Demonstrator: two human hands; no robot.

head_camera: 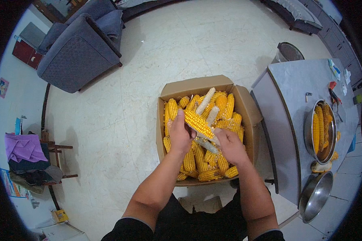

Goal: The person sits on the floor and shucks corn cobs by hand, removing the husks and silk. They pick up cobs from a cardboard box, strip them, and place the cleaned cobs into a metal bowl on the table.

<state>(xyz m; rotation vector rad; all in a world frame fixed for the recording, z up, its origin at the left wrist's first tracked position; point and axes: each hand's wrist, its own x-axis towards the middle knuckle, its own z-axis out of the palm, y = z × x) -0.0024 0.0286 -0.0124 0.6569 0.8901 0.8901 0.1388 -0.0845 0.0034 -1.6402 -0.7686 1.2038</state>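
Note:
Between both hands, over an open cardboard box [196,82], I hold a partly shelled ear of yellow corn [198,123]. My left hand [179,135] grips its upper left end, thumb along the top. At the lower right end, where pale bare cob shows, my right hand [231,146] is closed around it. Many whole corn ears [200,159] fill the box beneath. Among them lie a bare white cob [205,101], a second stripped cob [212,116] and another greyish cob [207,145] just under the held ear. Loose kernels are scattered between the ears.
To the right stands a grey table [292,78] with a steel bowl of corn ears [309,141] and an empty steel bowl [316,197] at its near edge. A bucket [289,52] is behind it. A grey armchair [78,54] and a cloth-laden wooden chair [55,147] stand left.

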